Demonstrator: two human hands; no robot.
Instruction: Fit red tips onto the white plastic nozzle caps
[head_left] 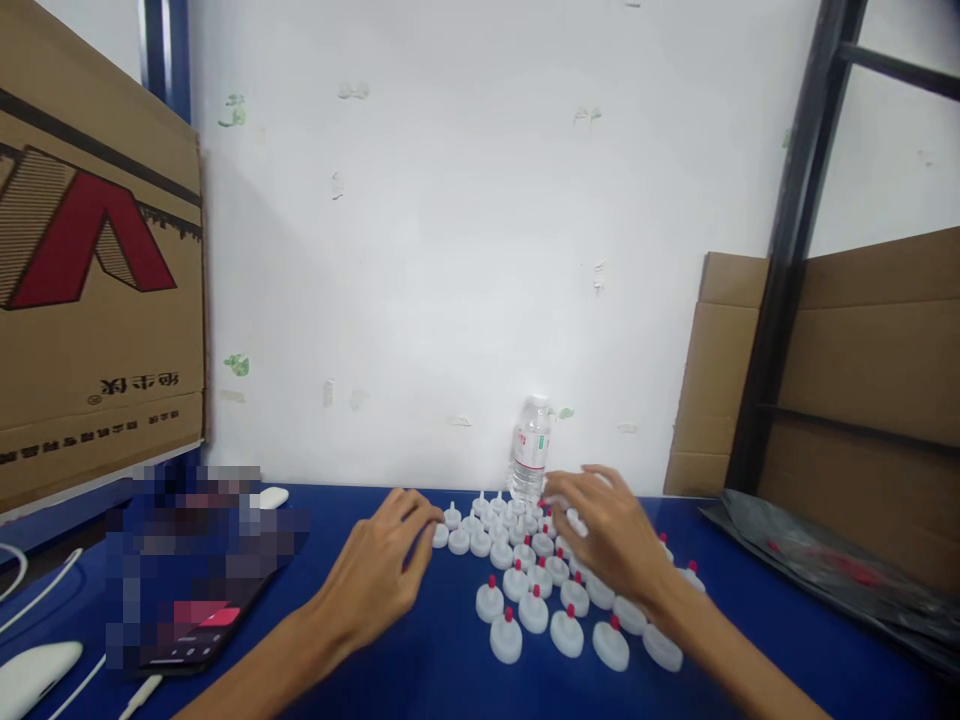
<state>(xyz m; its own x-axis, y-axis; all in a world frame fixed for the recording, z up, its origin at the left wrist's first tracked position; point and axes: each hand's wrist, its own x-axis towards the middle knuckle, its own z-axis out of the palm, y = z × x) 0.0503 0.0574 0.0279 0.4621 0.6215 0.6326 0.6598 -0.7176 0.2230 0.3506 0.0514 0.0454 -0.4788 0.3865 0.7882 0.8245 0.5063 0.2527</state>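
A white wall [420, 250] closes off the back, and below it spreads the blue worktop [390, 670]. A large printed cardboard box [97, 350] stands at the left; at the right, a dark plastic bag [855, 585] lies along the edge.

The person's 2 bare hands work in the middle. The left hand [384, 560] has its thumb and forefinger apart, with its fingertips at the leftmost of the plain caps; whether they touch it, I cannot tell. The right hand [611, 530] arches over the back of the group, fingers bent, and its palm side is hidden, so I cannot tell whether it grips anything.

Behind the group, 1 clear bottle [531, 450] stands upright near the wall. The white caps sit between and in front of the hands: plain caps [480, 543] crowd the left and rear, while red-tipped caps [506, 640] spread forward and right. Smallest are the red tips [615, 622] on the nozzles.

The step in hand seems to be fitting red tips to bare nozzles. As I judge it, the next move calls for steadying 1 plain cap with the left fingers and lining up a tip squarely above its nozzle.
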